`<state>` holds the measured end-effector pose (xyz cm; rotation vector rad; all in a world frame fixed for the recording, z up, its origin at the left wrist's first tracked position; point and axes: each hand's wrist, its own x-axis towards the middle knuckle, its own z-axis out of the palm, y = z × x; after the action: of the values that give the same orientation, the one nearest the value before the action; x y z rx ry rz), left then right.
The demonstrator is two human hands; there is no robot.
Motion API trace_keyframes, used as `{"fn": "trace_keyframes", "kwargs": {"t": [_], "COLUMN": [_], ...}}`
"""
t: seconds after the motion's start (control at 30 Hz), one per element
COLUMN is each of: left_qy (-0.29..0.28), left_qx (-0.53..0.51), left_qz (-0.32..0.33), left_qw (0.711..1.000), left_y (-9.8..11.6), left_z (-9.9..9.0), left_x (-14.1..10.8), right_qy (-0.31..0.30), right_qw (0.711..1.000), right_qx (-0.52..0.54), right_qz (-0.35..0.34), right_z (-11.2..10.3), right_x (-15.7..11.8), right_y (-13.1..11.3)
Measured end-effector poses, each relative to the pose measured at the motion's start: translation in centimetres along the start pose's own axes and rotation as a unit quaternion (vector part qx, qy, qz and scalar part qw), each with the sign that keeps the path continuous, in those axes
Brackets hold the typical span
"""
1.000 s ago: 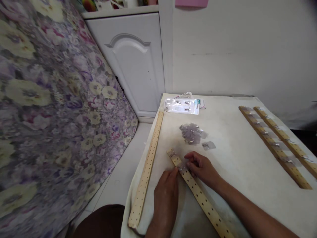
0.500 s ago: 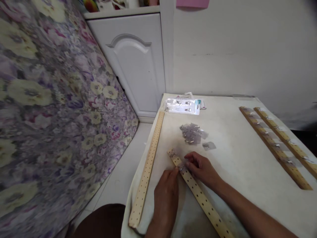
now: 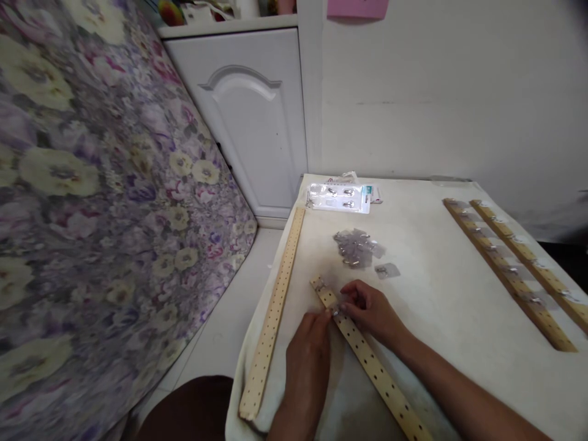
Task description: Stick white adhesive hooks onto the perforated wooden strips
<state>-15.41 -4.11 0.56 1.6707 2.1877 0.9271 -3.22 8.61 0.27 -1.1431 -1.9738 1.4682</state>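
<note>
A pale wooden strip with rows of holes (image 3: 367, 361) lies slantwise on the table before me. Across it, a short way from its far end, sits a clear-backed metal hook (image 3: 336, 310). My right hand (image 3: 370, 309) pinches the hook's clear backing at the strip's right edge, thumb and forefinger close together. On the opposite side, my left hand (image 3: 310, 349) has its fingers closed against the strip's left edge, fingertips touching beside the hook. Another clear-backed hook (image 3: 320, 284) sits at the strip's far end. Exactly what lies between the fingertips is partly hidden.
Beyond my hands lie a pile of clear-backed hooks (image 3: 356, 248) and a single one (image 3: 386, 270). Hook packaging (image 3: 340, 197) lies at the table's back. A second holed strip (image 3: 273, 312) follows the left edge; two strips with hooks (image 3: 498, 257) (image 3: 528, 254) lie at right.
My right hand's fingertips have shifted slightly left at the hook. The strip and my left hand stay practically where they were.
</note>
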Motion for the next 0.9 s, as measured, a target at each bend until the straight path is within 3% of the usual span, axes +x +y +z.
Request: {"fn": "trace_keyframes", "kwargs": {"t": [0.4,0.63,0.77,0.9], "left_qy": [0.013,0.020,0.037,0.038], "left_qx": [-0.029,-0.074,-0.096,-0.100], "left_qz": [0.000,-0.021,-0.057,-0.085], "left_qw": [0.999,0.997,0.993,0.991], "left_y": [-0.5,0.0,-0.1,0.1], "left_z": [-0.4,-0.7,-0.9,-0.9], "left_x": [0.0,0.0,0.1,0.0], "right_qy": [0.020,0.025,0.113,0.233], "right_qw": [0.999,0.996,0.990,0.967], "right_qx": [0.012,0.081,-0.001,-0.054], "right_qz": [-0.033,-0.028,-0.084,-0.082], "right_z": [0.2,0.5,-1.4,-5.5], "right_x": [-0.3,-0.8,-1.4,-1.2], "right_y": [0.5,0.3,0.3,2.1]}}
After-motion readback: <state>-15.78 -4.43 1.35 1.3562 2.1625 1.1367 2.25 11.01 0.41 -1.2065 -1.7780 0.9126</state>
